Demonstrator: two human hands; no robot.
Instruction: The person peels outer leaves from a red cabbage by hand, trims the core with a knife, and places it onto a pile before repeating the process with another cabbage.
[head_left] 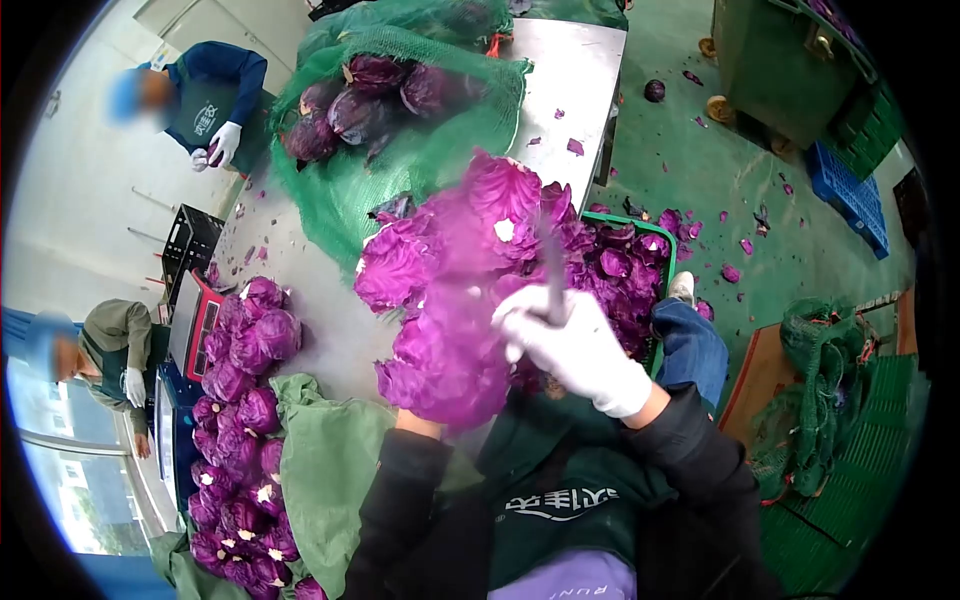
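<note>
A red cabbage [445, 355], smeared by motion, sits over my left hand, whose wrist [420, 425] runs in under it; the fingers are hidden behind the leaves. Closed in a white glove, my right hand [575, 345] grips a knife [554, 270] with its dark, blurred blade pointing up and away. Just beyond the held head, trimmed red cabbages [505, 200] lie grouped on the metal table. A green crate [668, 270] full of loose purple leaves [615, 265] stands beside my right hand.
A green mesh sack [400, 170] with cabbages lies at the table's far end. Stacked cabbages [240, 440] and green cloth [335, 470] are at left, near a red scale [198, 325]. Two co-workers stand left. Leaves litter the floor by a green bin [785, 75].
</note>
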